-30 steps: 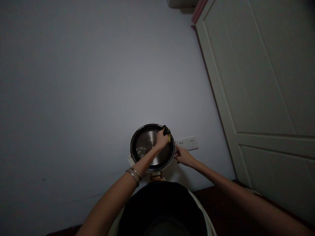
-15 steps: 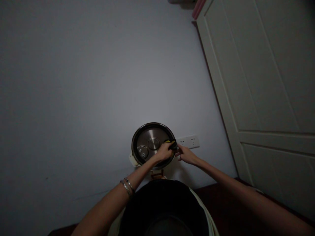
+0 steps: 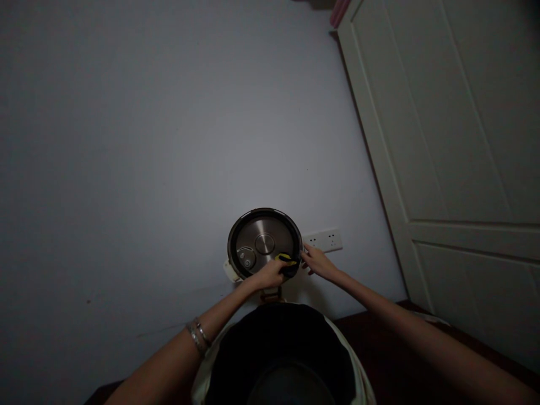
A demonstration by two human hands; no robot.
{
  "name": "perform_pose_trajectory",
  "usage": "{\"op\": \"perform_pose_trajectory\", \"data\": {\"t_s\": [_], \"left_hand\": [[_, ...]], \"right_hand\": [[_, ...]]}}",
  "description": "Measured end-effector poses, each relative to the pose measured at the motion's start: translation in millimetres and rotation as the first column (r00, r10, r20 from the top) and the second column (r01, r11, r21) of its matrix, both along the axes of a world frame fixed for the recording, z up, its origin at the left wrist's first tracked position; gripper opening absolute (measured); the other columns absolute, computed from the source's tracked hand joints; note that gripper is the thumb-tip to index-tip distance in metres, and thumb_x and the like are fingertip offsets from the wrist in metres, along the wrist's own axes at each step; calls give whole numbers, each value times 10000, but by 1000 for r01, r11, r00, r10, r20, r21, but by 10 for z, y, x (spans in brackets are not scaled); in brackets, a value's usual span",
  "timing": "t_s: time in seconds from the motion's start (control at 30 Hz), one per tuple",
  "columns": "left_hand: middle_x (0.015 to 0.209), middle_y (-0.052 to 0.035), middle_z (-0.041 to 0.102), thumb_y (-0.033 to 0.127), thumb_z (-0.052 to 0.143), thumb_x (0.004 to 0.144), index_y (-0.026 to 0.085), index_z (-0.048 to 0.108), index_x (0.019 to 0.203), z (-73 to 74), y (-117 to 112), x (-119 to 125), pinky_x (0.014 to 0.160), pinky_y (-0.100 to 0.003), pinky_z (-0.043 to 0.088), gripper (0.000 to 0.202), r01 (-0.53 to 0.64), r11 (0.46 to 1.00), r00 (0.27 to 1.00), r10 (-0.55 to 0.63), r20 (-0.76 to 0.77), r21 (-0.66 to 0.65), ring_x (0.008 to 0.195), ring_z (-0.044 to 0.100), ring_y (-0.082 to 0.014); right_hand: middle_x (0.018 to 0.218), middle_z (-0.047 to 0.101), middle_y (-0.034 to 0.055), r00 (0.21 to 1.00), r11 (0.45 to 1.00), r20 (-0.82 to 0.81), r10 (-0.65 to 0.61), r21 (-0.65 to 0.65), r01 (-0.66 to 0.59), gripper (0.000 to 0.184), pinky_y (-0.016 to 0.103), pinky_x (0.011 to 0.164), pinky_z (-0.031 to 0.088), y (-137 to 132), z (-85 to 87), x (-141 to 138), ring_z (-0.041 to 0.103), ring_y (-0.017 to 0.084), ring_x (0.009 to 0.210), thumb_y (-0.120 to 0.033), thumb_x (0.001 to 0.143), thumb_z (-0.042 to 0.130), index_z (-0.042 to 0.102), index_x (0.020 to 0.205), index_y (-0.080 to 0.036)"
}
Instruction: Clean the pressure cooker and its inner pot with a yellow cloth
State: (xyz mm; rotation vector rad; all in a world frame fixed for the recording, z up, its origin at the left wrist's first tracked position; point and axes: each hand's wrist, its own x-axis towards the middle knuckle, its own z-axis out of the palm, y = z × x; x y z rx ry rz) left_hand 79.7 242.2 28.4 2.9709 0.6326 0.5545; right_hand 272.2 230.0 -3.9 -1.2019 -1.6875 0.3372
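A rice cooker stands open, its lid (image 3: 261, 242) raised upright against the wall, the steel inner face toward me. My left hand (image 3: 270, 274) is closed on a yellow and black sponge (image 3: 288, 263) pressed to the lower right of the lid's inner face. My right hand (image 3: 317, 262) holds the lid's right edge, fingers curled on the rim. Below, the dark inner pot (image 3: 280, 360) of the cooker fills the bottom centre. Two bracelets sit on my left wrist.
A white wall socket (image 3: 324, 239) is on the wall just right of the lid. A white panelled door (image 3: 455, 157) takes up the right side. Dark wood surface (image 3: 379, 332) shows beside the cooker.
My left hand has slid the sponge from the lid's upper right rim down along its right side to the lower right. My right hand has stayed on the lid's edge.
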Motion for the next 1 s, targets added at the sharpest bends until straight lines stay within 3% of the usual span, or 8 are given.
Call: {"op": "perform_pose_trajectory", "data": {"t_s": [0.13,0.4,0.5,0.6,0.7,0.8,0.87,1.0], "left_hand": [[1123,-80,667,20,462,680,160,645,1127,-37,-13,-133,952,-306,404,503,2,1000,1000,-2,-21,-12,1089,576,-216],[1080,-113,669,19,500,689,156,640,1051,-137,-189,-641,854,-315,449,412,-196,973,961,216,-175,123,1019,599,-254],[1133,-121,644,-4,495,681,176,584,1143,-112,-258,-834,865,-332,441,504,-229,959,943,261,-204,169,1030,590,-267],[1065,-139,658,23,483,722,170,593,1131,-12,-266,-956,819,-345,447,449,-278,935,916,327,-232,221,954,617,-279],[981,-119,678,27,501,709,189,645,1038,236,-250,-1003,762,-324,450,394,-308,908,865,392,-314,284,881,636,-266],[881,-85,688,52,536,699,202,666,954,650,-279,-968,724,-297,448,324,-299,885,840,422,-342,356,811,638,-238],[851,-117,672,73,473,766,152,654,915,967,-334,-886,717,-301,442,247,-296,808,841,473,-261,510,796,623,-231],[932,-146,625,87,396,853,117,595,908,1442,-456,-593,769,-308,416,209,-78,632,930,325,-173,771,889,568,-221]], "right_hand": [[719,622,35,999,998,-1,-47,48,47,372,189,367,476,41,-89,-42,631,155,561,-256,865,434,420,1226,-171],[663,625,13,996,994,-21,-83,74,85,476,179,367,472,91,-111,-61,643,158,540,-201,845,467,376,1312,-179],[654,624,13,996,992,-15,-90,90,91,479,176,366,464,107,-95,-63,638,154,518,-202,837,471,390,1309,-168],[640,624,5,996,991,-1,-89,99,89,491,176,364,460,105,-91,-67,635,153,505,-206,837,459,385,1321,-175],[627,623,-1,995,989,9,-97,113,95,500,178,375,461,77,-89,-75,630,149,494,-204,833,451,389,1329,-185],[630,627,-3,994,984,11,-105,146,102,518,183,413,476,41,-87,-87,631,145,505,-194,826,445,394,1341,-198],[626,628,-5,993,981,12,-115,162,111,542,188,426,479,25,-87,-95,634,147,512,-187,821,436,382,1360,-201],[611,626,-12,991,972,16,-132,197,127,545,194,428,479,14,-85,-104,617,139,475,-197,816,423,387,1360,-189]]}}
